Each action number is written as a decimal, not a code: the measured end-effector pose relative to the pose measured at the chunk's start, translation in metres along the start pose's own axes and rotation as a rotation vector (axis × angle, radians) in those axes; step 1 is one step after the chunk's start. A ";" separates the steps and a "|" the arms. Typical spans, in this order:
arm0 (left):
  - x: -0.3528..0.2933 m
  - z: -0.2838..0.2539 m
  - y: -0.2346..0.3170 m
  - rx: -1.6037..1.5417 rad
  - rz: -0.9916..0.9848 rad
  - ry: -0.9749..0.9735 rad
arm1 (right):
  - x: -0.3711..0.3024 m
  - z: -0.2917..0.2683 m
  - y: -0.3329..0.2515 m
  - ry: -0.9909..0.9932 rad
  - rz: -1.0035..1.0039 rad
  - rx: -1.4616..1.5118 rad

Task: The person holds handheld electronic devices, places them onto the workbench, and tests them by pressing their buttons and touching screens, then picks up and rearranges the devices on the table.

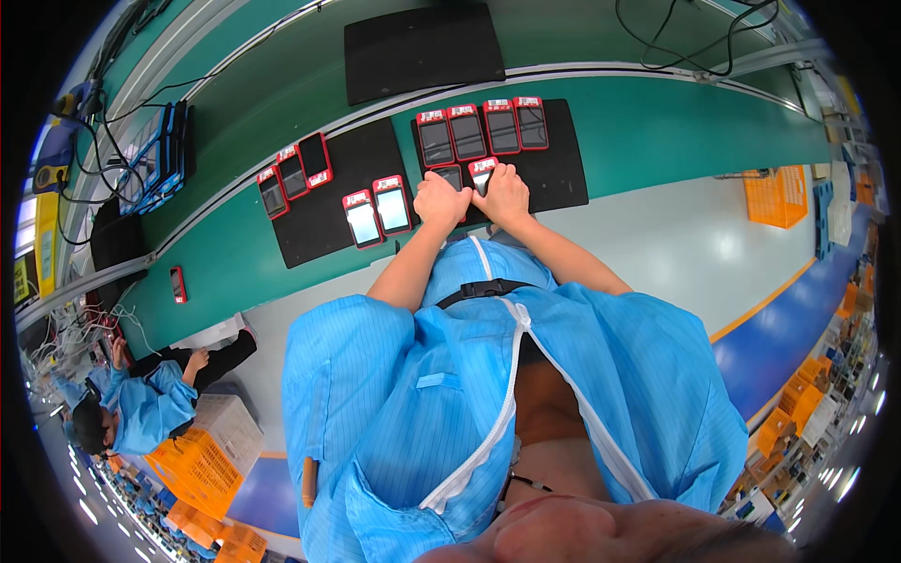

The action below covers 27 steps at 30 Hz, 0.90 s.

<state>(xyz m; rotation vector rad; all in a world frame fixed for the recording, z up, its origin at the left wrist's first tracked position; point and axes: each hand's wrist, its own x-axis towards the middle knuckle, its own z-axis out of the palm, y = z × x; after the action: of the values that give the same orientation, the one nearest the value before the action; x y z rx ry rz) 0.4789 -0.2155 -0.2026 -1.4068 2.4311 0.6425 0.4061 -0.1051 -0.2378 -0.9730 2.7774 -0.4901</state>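
Left unit (450,176) and right unit (482,167), both red-rimmed: the pair is lying side by side on the right mat (563,159), near its front edge and just in front of four units (467,132) standing in a row. The left hand (442,201) is covering the lower part of the left unit, fingers curled narrow; whether they are gripping or only touching, one cannot tell. The right hand (504,195) is resting at the right unit, thumb toward its lower end and fingers bent over its right side; the firmness of that hold is likewise hidden.

Handling (judged): each unit is probably being light enough for one hand, stiff in its casing, smooth and rather slippery across the glass, and fragile there if dropped. The red long sides are offering the safest hold, thumb against fingers, with the screen left untouched.

Edges and room: the four units are bounding the pair closely at the back, and the rail (601,71) is running behind them. Two lit units (377,212) are lying to the left on the left mat (310,236). Rightward, bare mat and green bench (676,122) are giving the most room; the bench's front edge is passing close to the wearer's body.
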 end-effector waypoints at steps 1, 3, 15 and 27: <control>0.000 0.000 0.000 0.003 -0.001 -0.001 | 0.000 0.000 0.001 0.012 -0.011 0.012; 0.000 0.000 0.000 0.006 -0.002 -0.002 | -0.001 0.000 0.001 0.025 -0.021 0.024; -0.001 0.001 -0.004 0.011 0.050 0.032 | -0.001 0.004 0.001 0.043 -0.034 0.009; 0.000 0.001 -0.004 0.014 0.038 0.014 | 0.000 0.001 -0.001 0.013 -0.018 -0.030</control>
<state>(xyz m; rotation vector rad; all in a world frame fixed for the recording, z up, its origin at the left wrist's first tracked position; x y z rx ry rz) 0.4823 -0.2168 -0.2044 -1.3670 2.4739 0.6256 0.4070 -0.1058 -0.2385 -1.0050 2.7974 -0.4602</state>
